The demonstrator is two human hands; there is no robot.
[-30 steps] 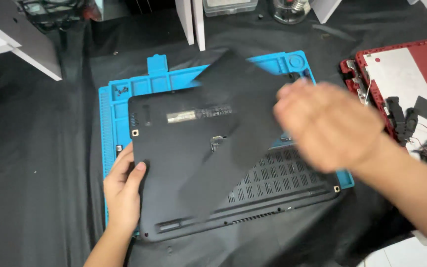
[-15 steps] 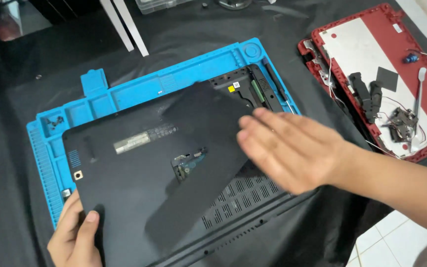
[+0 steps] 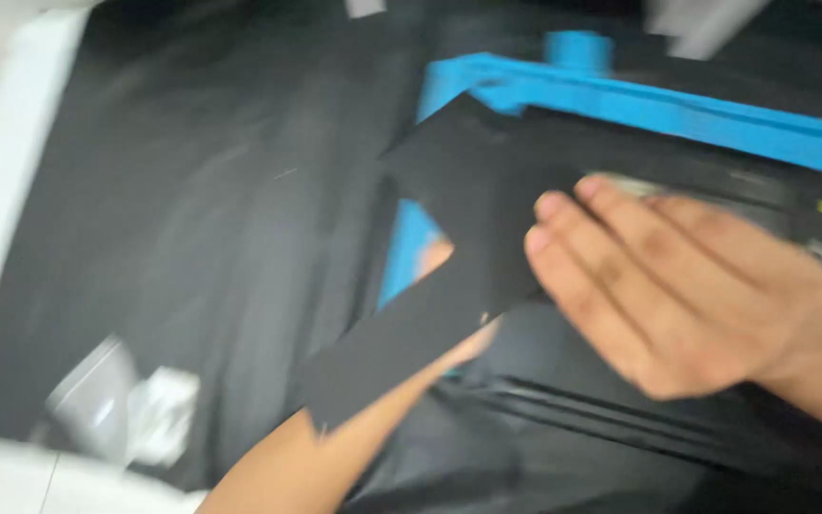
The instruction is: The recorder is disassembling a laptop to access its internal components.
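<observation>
your right hand point(image 3: 687, 295) lies flat with fingers together, its fingertips pressing on the black sheet point(image 3: 449, 276). the sheet slants over the dark laptop base point(image 3: 620, 381), which rests on the blue mat point(image 3: 677, 109) on the black-covered counter point(image 3: 192, 219). your left hand point(image 3: 440, 262) is mostly hidden under the sheet, so you cannot tell its grip.

- Your right hand point(image 3: 677, 295) rests on a plain matte black sheet point(image 3: 449, 276), no pattern on it.
- Beneath it you have a bright blue mat point(image 3: 677, 105) around a black laptop base point(image 3: 620, 381).
- Your tabletop point(image 3: 192, 238) wears a black cover, faintly streaked grey.
- At its left edge you see white point(image 3: 2, 190).
</observation>
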